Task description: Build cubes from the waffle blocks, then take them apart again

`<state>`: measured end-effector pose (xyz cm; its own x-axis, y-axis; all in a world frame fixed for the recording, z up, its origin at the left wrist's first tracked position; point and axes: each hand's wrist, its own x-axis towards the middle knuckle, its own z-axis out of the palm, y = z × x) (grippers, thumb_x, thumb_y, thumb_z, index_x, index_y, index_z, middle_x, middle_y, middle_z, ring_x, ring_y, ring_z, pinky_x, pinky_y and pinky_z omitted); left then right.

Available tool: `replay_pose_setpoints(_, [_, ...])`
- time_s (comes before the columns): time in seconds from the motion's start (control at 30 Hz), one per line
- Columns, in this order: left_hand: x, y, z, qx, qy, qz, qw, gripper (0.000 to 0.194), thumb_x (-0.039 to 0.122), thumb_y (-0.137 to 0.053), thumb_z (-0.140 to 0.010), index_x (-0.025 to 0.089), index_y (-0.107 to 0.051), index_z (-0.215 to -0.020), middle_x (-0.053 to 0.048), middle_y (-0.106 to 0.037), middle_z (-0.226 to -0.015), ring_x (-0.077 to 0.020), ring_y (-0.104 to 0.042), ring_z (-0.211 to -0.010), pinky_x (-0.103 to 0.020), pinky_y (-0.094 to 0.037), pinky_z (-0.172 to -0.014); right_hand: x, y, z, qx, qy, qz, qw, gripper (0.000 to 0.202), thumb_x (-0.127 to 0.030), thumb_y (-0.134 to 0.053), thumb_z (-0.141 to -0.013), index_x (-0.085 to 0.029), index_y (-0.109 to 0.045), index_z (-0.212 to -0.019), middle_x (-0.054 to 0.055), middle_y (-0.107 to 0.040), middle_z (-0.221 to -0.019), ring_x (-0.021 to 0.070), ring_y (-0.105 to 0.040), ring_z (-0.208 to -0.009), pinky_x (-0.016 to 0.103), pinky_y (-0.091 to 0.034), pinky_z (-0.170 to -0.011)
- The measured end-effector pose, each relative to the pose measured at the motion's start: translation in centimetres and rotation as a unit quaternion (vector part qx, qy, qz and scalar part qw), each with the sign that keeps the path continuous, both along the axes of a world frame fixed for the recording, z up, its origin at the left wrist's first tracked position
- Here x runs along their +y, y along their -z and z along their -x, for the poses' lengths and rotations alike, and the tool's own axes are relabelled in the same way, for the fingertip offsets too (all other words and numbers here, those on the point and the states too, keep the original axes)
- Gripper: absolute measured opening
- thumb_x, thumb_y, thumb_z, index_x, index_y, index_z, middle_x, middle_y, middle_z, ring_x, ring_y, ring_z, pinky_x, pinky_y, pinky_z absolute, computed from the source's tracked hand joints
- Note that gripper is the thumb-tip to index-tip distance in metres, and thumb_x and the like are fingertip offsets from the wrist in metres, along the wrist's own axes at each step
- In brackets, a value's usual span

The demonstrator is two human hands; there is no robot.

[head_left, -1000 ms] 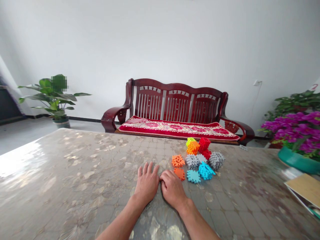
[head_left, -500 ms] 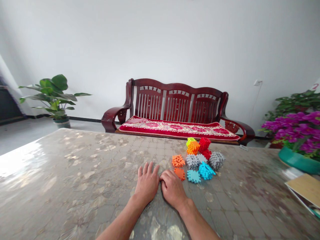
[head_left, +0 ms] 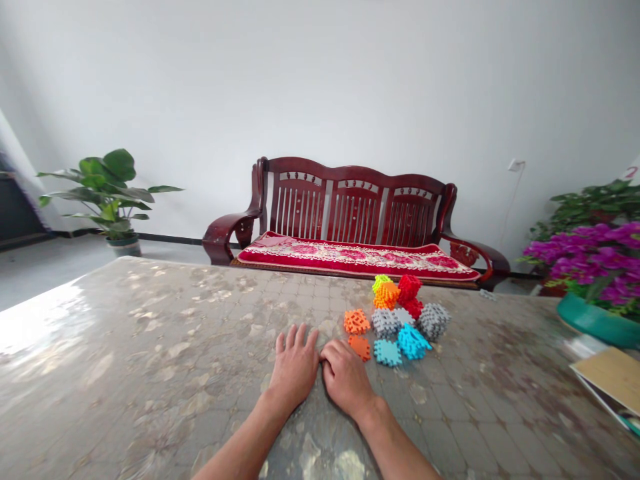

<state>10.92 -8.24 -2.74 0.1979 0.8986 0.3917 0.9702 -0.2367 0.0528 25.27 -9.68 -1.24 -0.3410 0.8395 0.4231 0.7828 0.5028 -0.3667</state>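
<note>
Notched pieces (head_left: 388, 353): clustered on our patterned table (head_left: 150, 347), ahead and to our right.
Left hand (head_left: 295, 367): palm down on the table, fingers released, stretched forward and spread.
Right hand (head_left: 345, 373): just beside the left, fingers curled under; we cannot tell whether they grasp anything.
Near row: flat orange piece (head_left: 360, 347), partly hidden by our right hand; turquoise piece; blue cluster (head_left: 413, 342).
Middle row: holed orange piece (head_left: 357, 322); grey stacks (head_left: 435, 322).
Far row: bright orange stack (head_left: 387, 295); red pieces (head_left: 409, 287); lime stack (head_left: 382, 281).
Bench (head_left: 355, 208): beyond the table, dark red wood, floral runner (head_left: 350, 255) on its seat.
</note>
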Motion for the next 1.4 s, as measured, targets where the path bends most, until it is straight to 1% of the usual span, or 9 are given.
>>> replay_pose_setpoints(0.67, [-0.24,-0.43,-0.14,-0.005,-0.004,0.016,1.0,0.041,0.022,-0.043,-0.091,0.026,-0.055,-0.13,-0.011,-0.052,-0.139,-0.031,-0.043,-0.13,-0.053,-0.032,-0.106,-0.02,-0.35,0.04,0.0,0.001,0.002,1.0,0.023,-0.001,-0.049,-0.079,-0.022,-0.058,-0.079,0.001,-0.061,-0.087,0.0167,-0.054,-0.088,0.028,-0.042,-0.08])
replay_pose_setpoints(1.13, [-0.26,-0.58,-0.13,-0.002,-0.003,0.02,1.0,0.041,0.022,-0.043,-0.091,0.025,-0.056,-0.13,-0.012,-0.052,-0.139,-0.032,-0.044,-0.13,-0.054,-0.032,-0.106,0.03,-0.23,0.02,0.002,0.002,-0.002,1.0,0.022,-0.001,-0.05,-0.079,-0.022,-0.058,-0.078,0.001,-0.061,-0.086,0.0166,-0.054,-0.088,0.027,-0.042,-0.079])
replay_pose_setpoints(1.4, [-0.22,-0.48,-0.12,-0.008,-0.004,0.018,1.0,0.04,0.023,-0.044,-0.091,0.026,-0.056,-0.13,-0.011,-0.052,-0.139,-0.0306,-0.043,-0.131,-0.053,-0.031,-0.107,0.06,-0.11,-0.05,0.001,0.004,-0.001,1.0,0.022,-0.002,-0.049,-0.08,-0.022,-0.058,-0.08,0.001,-0.061,-0.088,0.0171,-0.054,-0.089,0.028,-0.042,-0.08])
